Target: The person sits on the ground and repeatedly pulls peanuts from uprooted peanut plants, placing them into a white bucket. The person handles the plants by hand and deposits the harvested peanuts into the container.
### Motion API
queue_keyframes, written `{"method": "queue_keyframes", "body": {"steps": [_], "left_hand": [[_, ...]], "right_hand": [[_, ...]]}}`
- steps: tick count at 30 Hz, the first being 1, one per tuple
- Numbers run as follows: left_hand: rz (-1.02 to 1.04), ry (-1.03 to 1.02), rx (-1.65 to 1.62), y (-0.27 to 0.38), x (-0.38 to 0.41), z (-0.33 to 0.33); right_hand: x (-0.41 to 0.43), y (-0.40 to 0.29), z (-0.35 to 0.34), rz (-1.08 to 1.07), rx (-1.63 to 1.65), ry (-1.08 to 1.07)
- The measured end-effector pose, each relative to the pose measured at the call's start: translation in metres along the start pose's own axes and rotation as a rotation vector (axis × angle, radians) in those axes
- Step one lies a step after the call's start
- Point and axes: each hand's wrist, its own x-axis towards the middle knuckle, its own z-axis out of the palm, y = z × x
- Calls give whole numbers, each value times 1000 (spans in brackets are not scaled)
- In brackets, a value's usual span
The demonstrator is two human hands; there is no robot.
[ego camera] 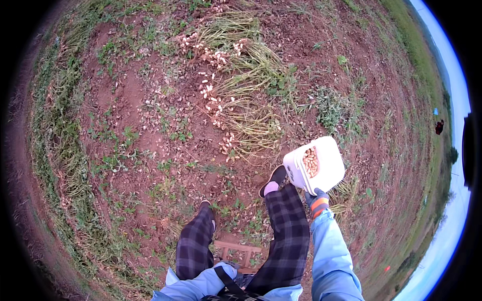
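Note:
My right hand, in a grey glove with an orange-striped cuff, grips the near rim of a white plastic bucket. The bucket tilts beside my right shoe, and unshelled peanuts show inside it. My left hand is mostly hidden low between my legs, beside a brown stool-like frame; whether it holds the frame I cannot tell. Ahead of me, pulled peanut plants lie in a row on the soil, their pod clusters pointing left.
A thicker row of uprooted plants runs along the left. Leafy weeds grow beyond the bucket, and more stalks lie to its right. My right shoe stands close to the pods. A distant dark figure is at far right.

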Motion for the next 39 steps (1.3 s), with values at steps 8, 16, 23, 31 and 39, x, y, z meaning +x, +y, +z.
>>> {"method": "queue_keyframes", "body": {"steps": [8,16,23,31,39], "left_hand": [[-272,25,-109,12,42,-138],[-363,-13,-114,-4,60,-220],[-374,-14,-161,-49,60,-253],[-346,-4,-191,-110,53,-271],[-330,17,-232,-137,41,-275]], "right_hand": [[74,-27,131,-102,-205,-41],[136,-55,242,-42,-171,-91],[218,-65,373,-132,-155,-162],[277,-38,451,-178,-34,-248],[119,168,332,-940,-2284,-746]]}}
